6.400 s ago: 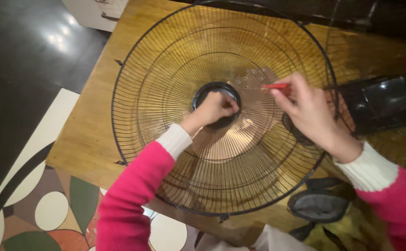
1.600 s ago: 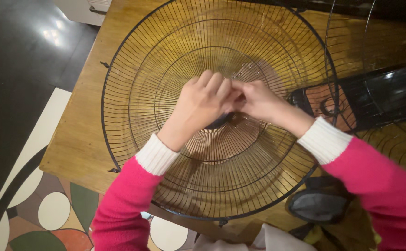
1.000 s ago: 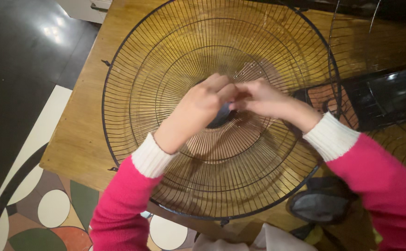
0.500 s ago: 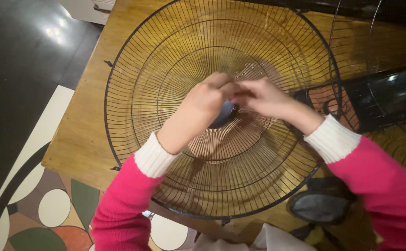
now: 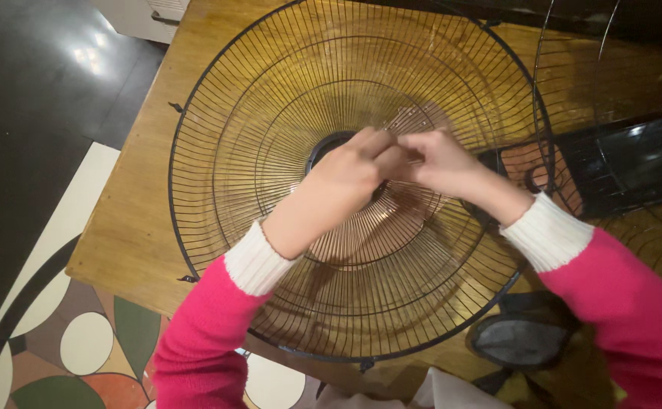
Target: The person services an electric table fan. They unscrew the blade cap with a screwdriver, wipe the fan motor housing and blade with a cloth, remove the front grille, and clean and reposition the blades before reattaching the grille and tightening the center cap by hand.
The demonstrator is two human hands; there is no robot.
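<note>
A black wire fan guard [image 5: 270, 113] is laid across the wooden desk [image 5: 130, 227], filling mid-frame. It is judged light, springy, easily bent; best held by rim or hub. Left hand [image 5: 350, 178] and right hand [image 5: 441, 163] are pinched together at its dark hub [image 5: 323, 145]; whatever is pinched cannot be told.

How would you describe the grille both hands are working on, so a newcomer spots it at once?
On the wooden table lies a big round black wire fan grille, dished like a bowl. Both hands, left hand and right hand, meet at its dark centre ring, unlike the second grille at the right.
</note>
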